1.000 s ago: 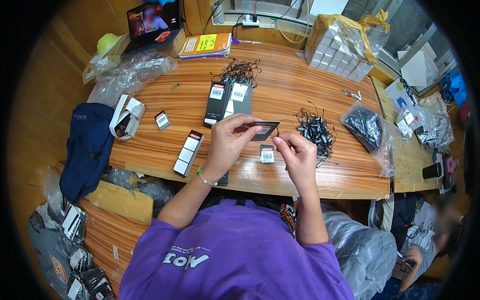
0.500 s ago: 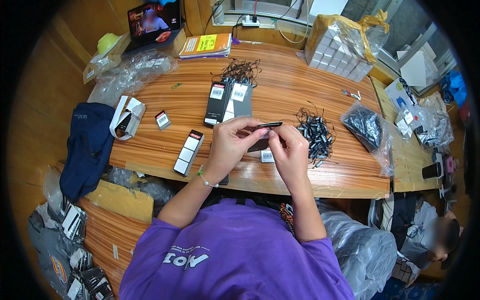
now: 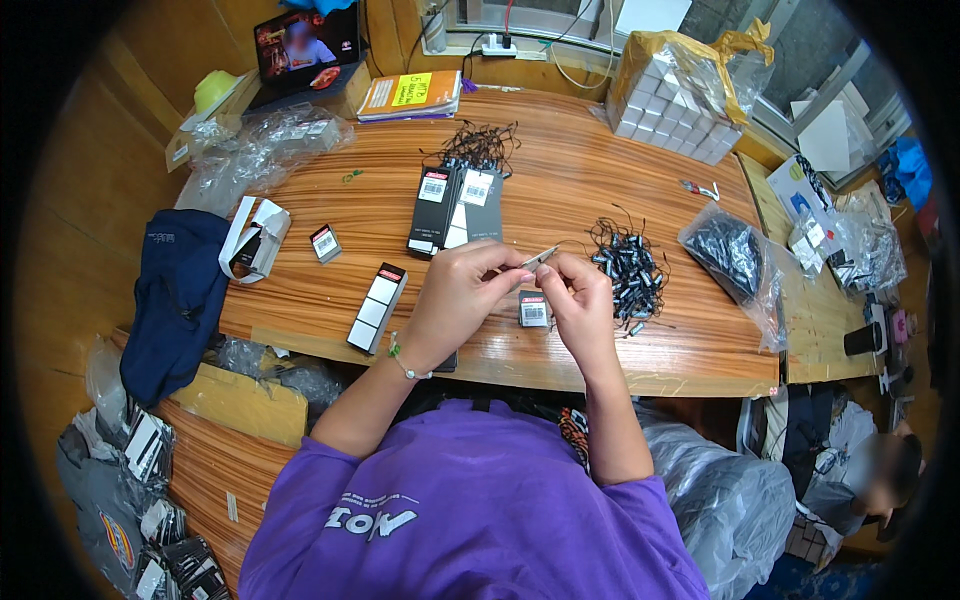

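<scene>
A thin card (image 3: 541, 257), seen almost edge-on, is pinched between the fingertips of my left hand (image 3: 458, 300) and my right hand (image 3: 580, 305) above the table. A fine dark cord seems to run off it to the right. Below the hands lies a small stack of labelled cards (image 3: 533, 312). Beyond them are black and grey tag cards (image 3: 482, 208), with dark looped cords (image 3: 475, 150) fanned out at their far end. Right of my right hand is a heap of black cords with shiny ends (image 3: 628, 275). A long stack of white-labelled tags (image 3: 378, 310) lies left of my left wrist.
On the left are a small labelled stack (image 3: 325, 243), an opened white box (image 3: 262, 240) and a navy cloth bag (image 3: 175, 300). Farther back stand a laptop (image 3: 305, 45), notebooks (image 3: 408, 95) and bagged white boxes (image 3: 675, 105). A plastic bag of black items (image 3: 735, 260) lies right. Another person (image 3: 870, 475) is at lower right.
The card has turned from showing its dark face to nearly edge-on. Both hands stay close together, and the small stack beneath them shows more fully.
</scene>
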